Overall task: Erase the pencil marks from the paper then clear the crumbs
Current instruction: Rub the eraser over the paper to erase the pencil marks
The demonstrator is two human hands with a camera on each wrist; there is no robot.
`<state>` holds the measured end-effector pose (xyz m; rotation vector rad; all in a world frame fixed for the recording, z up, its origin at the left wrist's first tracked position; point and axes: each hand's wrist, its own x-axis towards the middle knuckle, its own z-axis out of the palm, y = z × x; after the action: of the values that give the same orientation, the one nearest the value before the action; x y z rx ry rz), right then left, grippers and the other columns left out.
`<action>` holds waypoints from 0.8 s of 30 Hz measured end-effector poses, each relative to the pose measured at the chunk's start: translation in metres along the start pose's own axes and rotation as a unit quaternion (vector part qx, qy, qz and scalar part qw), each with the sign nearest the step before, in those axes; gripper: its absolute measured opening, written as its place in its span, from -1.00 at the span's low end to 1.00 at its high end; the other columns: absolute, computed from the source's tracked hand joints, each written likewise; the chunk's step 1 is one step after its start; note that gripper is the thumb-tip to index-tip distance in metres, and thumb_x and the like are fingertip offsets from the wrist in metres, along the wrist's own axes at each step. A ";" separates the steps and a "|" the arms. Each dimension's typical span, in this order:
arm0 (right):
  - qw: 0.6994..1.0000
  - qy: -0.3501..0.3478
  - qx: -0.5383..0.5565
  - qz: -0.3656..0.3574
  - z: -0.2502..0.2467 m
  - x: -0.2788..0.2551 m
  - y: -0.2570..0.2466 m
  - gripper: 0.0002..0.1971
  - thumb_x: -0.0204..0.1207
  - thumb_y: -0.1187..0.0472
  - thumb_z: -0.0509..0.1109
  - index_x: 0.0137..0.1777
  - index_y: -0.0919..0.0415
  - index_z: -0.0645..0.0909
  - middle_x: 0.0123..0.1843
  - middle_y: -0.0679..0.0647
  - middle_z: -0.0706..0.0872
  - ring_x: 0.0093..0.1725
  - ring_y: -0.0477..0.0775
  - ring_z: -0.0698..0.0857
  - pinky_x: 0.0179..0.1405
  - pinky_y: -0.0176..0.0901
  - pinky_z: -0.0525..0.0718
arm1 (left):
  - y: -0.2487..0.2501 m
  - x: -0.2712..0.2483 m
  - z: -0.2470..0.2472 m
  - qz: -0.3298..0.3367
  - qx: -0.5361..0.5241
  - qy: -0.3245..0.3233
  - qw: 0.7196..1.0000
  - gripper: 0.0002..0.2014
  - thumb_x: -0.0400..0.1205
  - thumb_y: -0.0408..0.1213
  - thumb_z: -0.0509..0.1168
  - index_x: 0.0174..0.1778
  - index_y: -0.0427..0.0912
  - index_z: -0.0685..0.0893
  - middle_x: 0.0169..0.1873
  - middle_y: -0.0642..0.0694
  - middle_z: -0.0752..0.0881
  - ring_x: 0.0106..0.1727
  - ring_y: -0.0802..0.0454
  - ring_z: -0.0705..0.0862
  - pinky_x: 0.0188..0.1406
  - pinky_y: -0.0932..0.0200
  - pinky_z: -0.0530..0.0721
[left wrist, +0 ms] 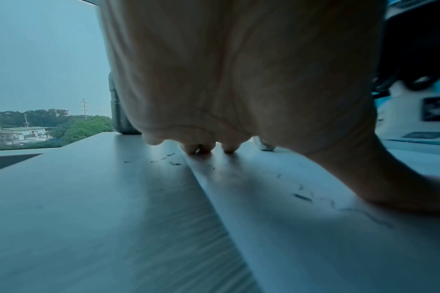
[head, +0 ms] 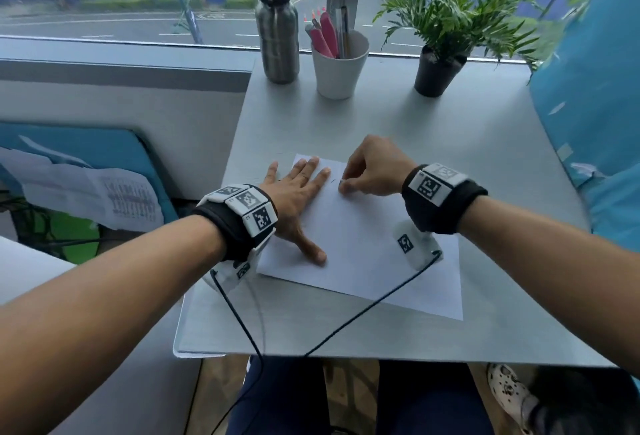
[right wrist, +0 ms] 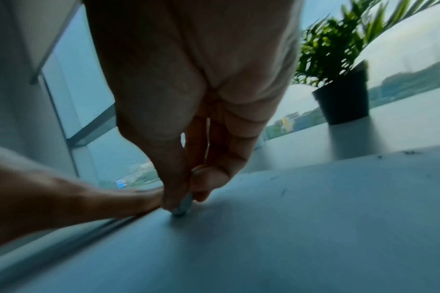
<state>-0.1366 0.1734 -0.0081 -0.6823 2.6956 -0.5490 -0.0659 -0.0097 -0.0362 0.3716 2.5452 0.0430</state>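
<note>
A white sheet of paper [head: 363,254] lies on the grey table [head: 485,157]. My left hand [head: 298,192] lies flat on the sheet's left part, fingers straight and spread, thumb pointing toward me. My right hand [head: 370,171] pinches a small eraser [right wrist: 183,206] between thumb and fingertips, its tip pressed on the paper [right wrist: 289,228] close to the left fingertips. A short pencil mark [head: 333,181] shows just left of the eraser. Dark eraser crumbs [left wrist: 301,197] lie scattered on the paper [left wrist: 314,247] and on the table [left wrist: 171,163] beside the sheet.
At the table's far edge stand a steel bottle [head: 277,32], a white cup [head: 339,64] with pens and a potted plant [head: 440,60]. Black cables [head: 363,310] run from both wristbands across the near table edge. A blue seat [head: 595,123] is at the right.
</note>
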 end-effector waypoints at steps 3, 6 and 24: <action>0.999 0.049 0.009 0.022 -0.008 0.020 0.006 -0.91 0.34 0.18 0.62 -0.20 0.18 0.86 -0.38 -0.01 0.79 -0.44 -0.16 0.66 -0.25 -0.37 0.73 | 0.000 0.000 0.002 0.000 -0.003 0.004 1.000 0.57 0.02 0.62 0.40 0.66 0.02 -0.48 0.66 -0.06 -0.49 0.66 -0.01 -0.49 0.54 -0.34 -0.50; 0.997 0.068 0.004 0.024 -0.010 0.019 0.008 -0.89 0.33 0.18 0.64 -0.21 0.21 0.85 -0.29 0.04 0.83 -0.35 -0.10 0.70 -0.28 -0.32 0.69 | 0.000 0.001 0.004 0.001 0.001 0.008 1.000 0.56 0.02 0.63 0.39 0.66 0.03 -0.48 0.66 -0.05 -0.49 0.65 0.00 -0.49 0.56 -0.35 -0.48; 0.993 -0.057 0.043 0.097 -0.015 -0.040 0.056 -0.96 0.36 0.19 0.60 -0.23 0.07 0.79 -0.30 0.04 0.82 -0.48 -0.19 0.66 -0.45 -0.35 0.54 | 0.044 -0.010 0.003 0.125 0.071 0.059 0.988 0.02 0.55 0.50 -0.19 0.72 -0.16 -0.28 0.70 -0.06 -0.34 0.69 0.05 -0.37 0.66 -0.14 -0.37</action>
<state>-0.1306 0.2435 -0.0114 -0.4104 2.5786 -0.5552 -0.0447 0.0298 -0.0288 0.7630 2.6096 -0.0228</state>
